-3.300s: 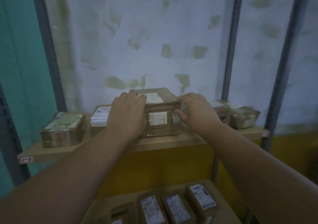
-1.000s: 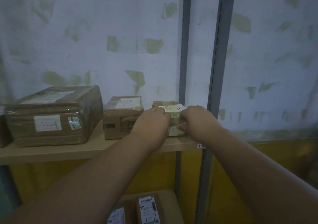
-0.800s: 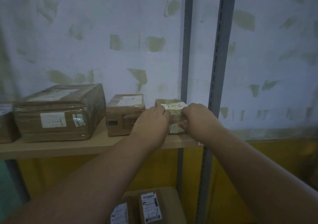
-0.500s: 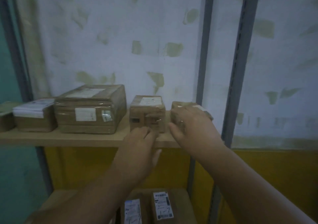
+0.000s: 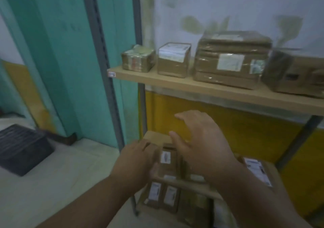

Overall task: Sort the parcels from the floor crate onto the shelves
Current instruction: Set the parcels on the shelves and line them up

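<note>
While both forearms reach in from the bottom of the view, the left hand (image 5: 135, 164) hangs over the left front part of the middle shelf (image 5: 156, 136) with its fingers loosely bent and its fingertips near the top of a small upright parcel (image 5: 167, 159) bearing a white label; motion blur keeps me from telling whether it touches the parcel, and nothing is seen gripped in it. Just to the right and a little higher, the right hand (image 5: 199, 140) is spread, fingers apart and slightly curved, thumb out to the left, holding nothing, hovering above the same row of parcels. At the right end of that shelf lies a labelled parcel (image 5: 257, 170) with a long white sticker. Below the front edge, a lower level holds more small labelled parcels (image 5: 163, 194) standing side by side. To the left, on the pale floor (image 5: 70, 171), sits a dark crate (image 5: 21, 148). Farther back and higher, the upper shelf (image 5: 210, 92) carries four brown parcels in a row: a small taped parcel (image 5: 138, 58) at the left end, a box with a white label (image 5: 173, 59) beside it, a large wrapped box (image 5: 231, 59), and a blurred box (image 5: 296, 73) cut by the right edge. Behind stand a grey upright (image 5: 103, 61), a teal wall and a white sheet.
</note>
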Tool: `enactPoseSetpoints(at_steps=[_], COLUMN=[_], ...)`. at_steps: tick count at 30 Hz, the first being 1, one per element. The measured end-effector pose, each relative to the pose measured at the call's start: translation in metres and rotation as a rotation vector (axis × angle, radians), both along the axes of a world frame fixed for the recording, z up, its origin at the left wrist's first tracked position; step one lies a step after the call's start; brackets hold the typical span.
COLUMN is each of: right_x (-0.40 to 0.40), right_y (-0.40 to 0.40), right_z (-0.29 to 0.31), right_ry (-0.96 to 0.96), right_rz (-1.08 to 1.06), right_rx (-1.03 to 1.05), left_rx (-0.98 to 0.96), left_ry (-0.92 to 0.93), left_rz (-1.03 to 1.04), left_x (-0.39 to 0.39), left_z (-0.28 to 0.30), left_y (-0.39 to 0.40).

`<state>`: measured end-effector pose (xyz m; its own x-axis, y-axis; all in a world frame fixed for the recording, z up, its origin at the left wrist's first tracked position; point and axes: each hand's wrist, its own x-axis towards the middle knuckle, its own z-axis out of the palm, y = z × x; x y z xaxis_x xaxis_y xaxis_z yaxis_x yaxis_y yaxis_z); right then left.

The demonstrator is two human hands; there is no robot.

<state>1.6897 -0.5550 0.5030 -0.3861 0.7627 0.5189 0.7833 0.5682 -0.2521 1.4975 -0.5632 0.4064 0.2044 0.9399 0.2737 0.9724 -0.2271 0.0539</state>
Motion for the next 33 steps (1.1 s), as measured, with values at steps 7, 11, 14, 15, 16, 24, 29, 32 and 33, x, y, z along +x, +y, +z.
enactPoseSetpoints(at_steps=[7, 11, 14, 15, 16, 24, 29, 32, 33], right_x=[-0.066, -0.076, -0.087, -0.091, -0.095, -0.129, -0.145, -0.145, -0.145], right_y=[0.035, 0.078, 0.122, 0.137, 0.152, 0.244, 0.260, 0.256, 0.255], right_z=[-0.077, -0.116, -0.152, -0.163, -0.173, -0.262, -0.302, -0.308, -0.309], right_ry=[-0.107, -0.144, -0.218, -0.259, -0.292, -0.505, -0.559, -0.506, -0.496], right_rz=[-0.048, -0.029, -0.014, -0.009, -0.008, 0.058, 0.060, -0.007, -0.019], right_rx=[-0.225, -0.332, -0.393, -0.419, -0.449, -0.671, -0.794, -0.785, -0.783], left_rx=[-0.233, -0.341, -0.411, -0.445, -0.472, -0.559, -0.503, -0.517, -0.531], left_ry=[-0.081, -0.170, -0.258, -0.293, -0.323, -0.427, -0.509, -0.519, -0.495], left_rz=[0.037, 0.048, 0.135, 0.171, 0.202, 0.263, 0.275, 0.257, 0.249], left_x=[-0.072, -0.075, -0.074, -0.073, -0.073, -0.077, -0.086, -0.093, -0.096], left_z=[-0.076, -0.117, -0.147, -0.157, -0.167, -0.226, -0.241, -0.243, -0.244], left_y=[0.019, 0.052, 0.078, 0.086, 0.093, 0.131, 0.138, 0.145, 0.147])
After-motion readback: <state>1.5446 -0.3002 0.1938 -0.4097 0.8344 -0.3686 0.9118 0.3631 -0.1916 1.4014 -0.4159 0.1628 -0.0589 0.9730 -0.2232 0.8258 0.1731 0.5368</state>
